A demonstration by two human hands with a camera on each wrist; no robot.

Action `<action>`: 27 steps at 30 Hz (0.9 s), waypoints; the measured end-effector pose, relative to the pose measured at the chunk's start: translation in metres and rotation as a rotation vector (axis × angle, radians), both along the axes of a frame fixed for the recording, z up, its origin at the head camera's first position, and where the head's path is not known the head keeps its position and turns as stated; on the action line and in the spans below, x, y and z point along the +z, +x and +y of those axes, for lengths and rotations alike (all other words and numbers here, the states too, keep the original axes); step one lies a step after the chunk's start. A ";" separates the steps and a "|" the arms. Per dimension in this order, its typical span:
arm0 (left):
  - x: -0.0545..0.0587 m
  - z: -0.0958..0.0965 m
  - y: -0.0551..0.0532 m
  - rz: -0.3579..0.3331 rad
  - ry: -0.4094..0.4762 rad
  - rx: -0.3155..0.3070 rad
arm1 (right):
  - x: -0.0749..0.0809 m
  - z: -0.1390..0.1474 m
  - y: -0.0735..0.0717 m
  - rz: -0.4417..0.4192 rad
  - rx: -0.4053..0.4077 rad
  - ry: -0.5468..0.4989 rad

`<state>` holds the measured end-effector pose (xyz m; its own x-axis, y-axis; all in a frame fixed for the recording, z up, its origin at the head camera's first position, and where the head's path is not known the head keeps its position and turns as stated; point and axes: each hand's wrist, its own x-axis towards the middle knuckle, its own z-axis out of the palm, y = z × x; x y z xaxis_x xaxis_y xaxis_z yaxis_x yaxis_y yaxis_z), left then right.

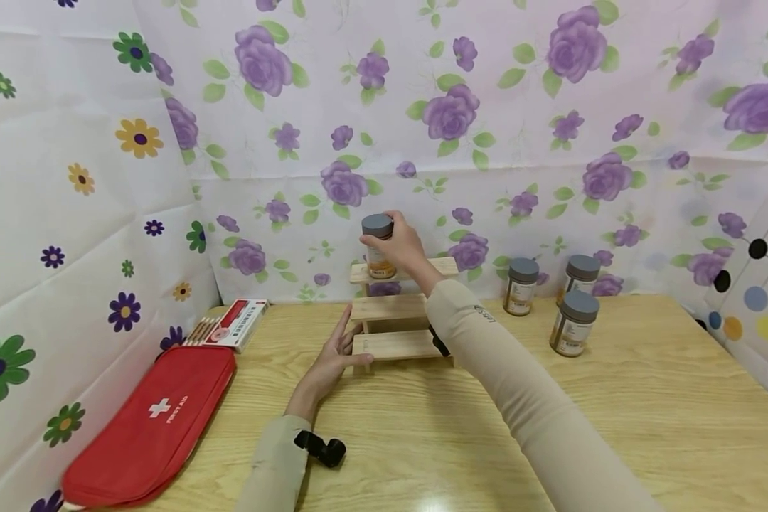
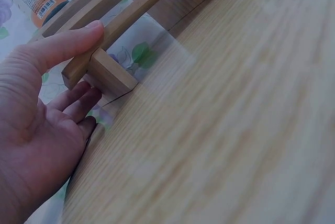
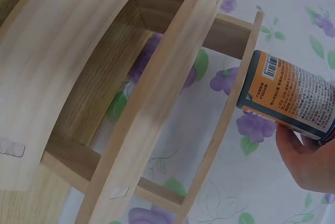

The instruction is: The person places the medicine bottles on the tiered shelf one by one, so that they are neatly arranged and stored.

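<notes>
My right hand grips a jar with a grey lid and an orange-and-white label. The jar's base is right at the left part of the top step of a three-step wooden rack. In the right wrist view the jar shows its barcode and printed text, with the fingers around its lid end. My left hand holds the left end of the rack's lowest step. In the left wrist view the thumb lies on top of the step, and the other fingers curl beside its leg.
Three similar jars stand to the right of the rack: one jar near the wall, another jar behind a nearer jar. A red first-aid pouch and a white-and-red box lie on the left of the wooden table.
</notes>
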<state>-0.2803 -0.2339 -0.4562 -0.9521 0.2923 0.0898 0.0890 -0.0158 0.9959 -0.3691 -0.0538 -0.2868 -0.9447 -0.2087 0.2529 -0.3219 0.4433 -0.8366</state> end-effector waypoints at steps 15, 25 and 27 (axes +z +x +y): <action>0.002 0.002 0.003 -0.027 -0.026 0.009 | -0.007 0.018 0.010 -0.088 0.033 -0.054; 0.001 0.001 0.001 -0.008 -0.016 -0.002 | -0.022 0.048 0.015 -0.140 0.054 -0.124; 0.001 0.001 0.000 -0.006 -0.012 0.005 | -0.024 0.055 0.016 -0.132 0.051 -0.129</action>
<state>-0.2799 -0.2333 -0.4556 -0.9540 0.2886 0.0809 0.0834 -0.0037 0.9965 -0.3528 0.0012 -0.3104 -0.9606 -0.2310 0.1549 -0.2245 0.3152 -0.9221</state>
